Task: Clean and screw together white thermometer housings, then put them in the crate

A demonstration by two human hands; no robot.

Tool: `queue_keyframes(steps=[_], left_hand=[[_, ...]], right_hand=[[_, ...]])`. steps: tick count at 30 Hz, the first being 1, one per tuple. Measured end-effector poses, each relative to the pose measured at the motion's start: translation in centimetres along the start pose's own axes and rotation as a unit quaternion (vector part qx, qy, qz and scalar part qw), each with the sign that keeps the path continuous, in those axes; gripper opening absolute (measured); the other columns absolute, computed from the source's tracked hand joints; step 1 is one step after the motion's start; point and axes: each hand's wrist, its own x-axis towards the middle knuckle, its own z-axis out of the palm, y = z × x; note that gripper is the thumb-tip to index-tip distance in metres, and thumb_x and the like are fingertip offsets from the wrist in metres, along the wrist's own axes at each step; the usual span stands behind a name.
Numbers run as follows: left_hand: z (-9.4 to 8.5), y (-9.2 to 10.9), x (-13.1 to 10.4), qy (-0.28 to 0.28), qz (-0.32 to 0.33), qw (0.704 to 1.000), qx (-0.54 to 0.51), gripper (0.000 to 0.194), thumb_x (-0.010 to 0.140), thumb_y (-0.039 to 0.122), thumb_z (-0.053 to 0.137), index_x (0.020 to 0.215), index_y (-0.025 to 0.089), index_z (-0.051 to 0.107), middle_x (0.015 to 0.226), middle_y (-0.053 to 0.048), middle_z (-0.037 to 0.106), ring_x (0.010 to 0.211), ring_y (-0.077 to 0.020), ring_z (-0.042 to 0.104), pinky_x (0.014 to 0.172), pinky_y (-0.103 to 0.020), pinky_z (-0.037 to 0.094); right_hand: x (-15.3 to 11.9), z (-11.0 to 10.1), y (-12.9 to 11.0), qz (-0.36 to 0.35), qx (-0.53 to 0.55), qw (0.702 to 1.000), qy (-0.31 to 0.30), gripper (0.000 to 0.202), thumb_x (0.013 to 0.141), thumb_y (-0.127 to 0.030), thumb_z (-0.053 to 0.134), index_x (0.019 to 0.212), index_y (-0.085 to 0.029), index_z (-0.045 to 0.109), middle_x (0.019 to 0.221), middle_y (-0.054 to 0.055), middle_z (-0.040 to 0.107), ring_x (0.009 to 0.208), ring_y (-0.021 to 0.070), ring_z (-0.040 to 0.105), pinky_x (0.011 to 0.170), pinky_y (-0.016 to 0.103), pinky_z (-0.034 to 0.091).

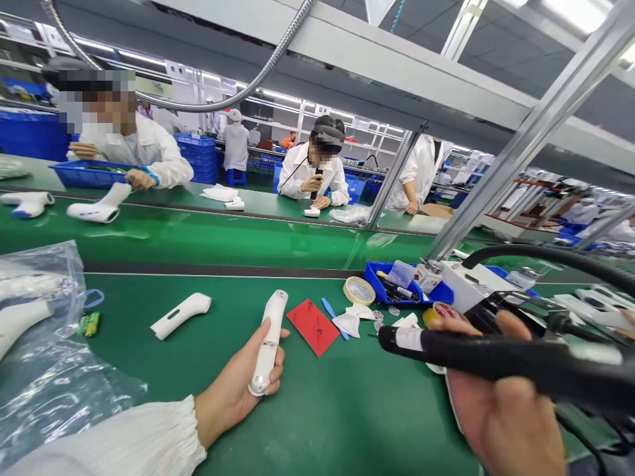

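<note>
My left hand (235, 383) is closed around a long white plastic device housing (274, 314), held tilted over the green bench; an opening shows in its lower part. On the right, my right hand (516, 416) grips a black electric screwdriver (461, 349), its thin tip pointing left, apart from the housing. A red card (313, 327) lies just right of my left hand. Another white curved casing piece (181, 315) with a slot rests on the bench to the left.
Clear plastic bags with white parts (30, 317) and green batteries (89, 324) lie left. Behind the red card are a tape roll (359, 291), a blue stick (328, 309) and a blue tray (373, 281) of tools. Across the green belt, co-workers (317, 165) sit. A metal post (510, 132) slants at right.
</note>
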Motion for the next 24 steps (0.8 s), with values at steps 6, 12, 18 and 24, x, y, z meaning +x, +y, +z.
queue_keyframes(steps=[6,12,18,24], left_hand=[[-0.8,-0.5,0.2,-0.023,0.007,0.999,-0.023,0.041,0.083,0.052,0.037,0.093,0.016,0.052,0.051,0.003,0.048,0.036,-0.0072,0.038,0.033,-0.018,0.026],[-1.1,-0.7,0.7,-0.034,0.005,0.998,-0.055,0.039,0.083,0.052,0.037,0.084,0.016,0.052,0.053,0.002,0.049,0.036,-0.0071,0.039,0.033,-0.018,0.027],[-1.0,-0.6,0.9,-0.024,-0.014,0.997,-0.072,0.042,0.085,0.051,0.034,0.070,0.015,0.050,0.052,0.001,0.048,0.035,-0.0067,0.040,0.033,-0.018,0.027],[-0.8,-0.4,0.8,-0.021,-0.026,0.996,-0.081,0.043,0.086,0.050,0.032,0.071,0.015,0.050,0.050,0.002,0.048,0.034,-0.0066,0.039,0.033,-0.018,0.026]], right_hand=[[1.1,9.5,-1.9,0.122,0.285,0.950,0.026,0.053,0.077,-0.067,0.033,0.102,-0.026,0.054,0.069,-0.002,0.054,0.058,0.0130,0.053,0.058,0.031,0.047],[1.0,15.4,-2.0,0.109,0.349,0.928,-0.072,0.055,0.073,-0.070,0.032,0.093,-0.023,0.053,0.054,-0.004,0.051,0.044,0.0124,0.048,0.044,0.026,0.038],[0.0,17.5,-0.7,0.093,0.373,0.916,-0.113,0.055,0.076,-0.068,0.030,0.098,-0.022,0.051,0.055,-0.003,0.053,0.044,0.0129,0.048,0.043,0.026,0.038],[-0.4,17.9,0.3,0.084,0.356,0.922,-0.127,0.055,0.075,-0.068,0.032,0.100,-0.022,0.051,0.057,-0.003,0.053,0.046,0.0130,0.049,0.044,0.026,0.040]])
